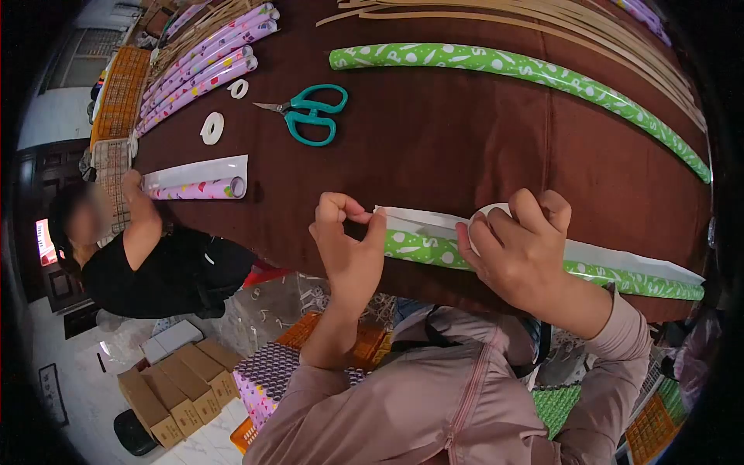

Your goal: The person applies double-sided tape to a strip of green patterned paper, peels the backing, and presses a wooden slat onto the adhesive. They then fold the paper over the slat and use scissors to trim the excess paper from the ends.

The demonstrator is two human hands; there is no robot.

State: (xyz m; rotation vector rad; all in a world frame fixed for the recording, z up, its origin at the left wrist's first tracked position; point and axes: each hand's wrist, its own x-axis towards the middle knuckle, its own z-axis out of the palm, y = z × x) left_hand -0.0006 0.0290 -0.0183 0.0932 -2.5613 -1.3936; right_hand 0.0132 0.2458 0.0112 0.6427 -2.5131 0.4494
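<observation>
A green roll of patterned paper (620, 279) lies along the table's front edge, its white-backed flap (422, 219) lifted along the far side. At the flap's left corner my left hand (349, 240) pinches with thumb and forefinger. My right hand (519, 248) is closed round a white tape roll (494, 209), partly hidden by the fingers, over the middle of the green paper. Farther back are teal-handled scissors (310, 116) with open blades. Left of them lie a white tape roll (211, 129) and a smaller one (239, 89).
Another green roll (511, 70) and tan strips (480, 15) lie at the back. Pink rolls (209, 70) are stacked back left. A co-worker (139, 248) at the left touches a partly unrolled pink roll (201, 188). Cardboard boxes (178, 387) stand on the floor.
</observation>
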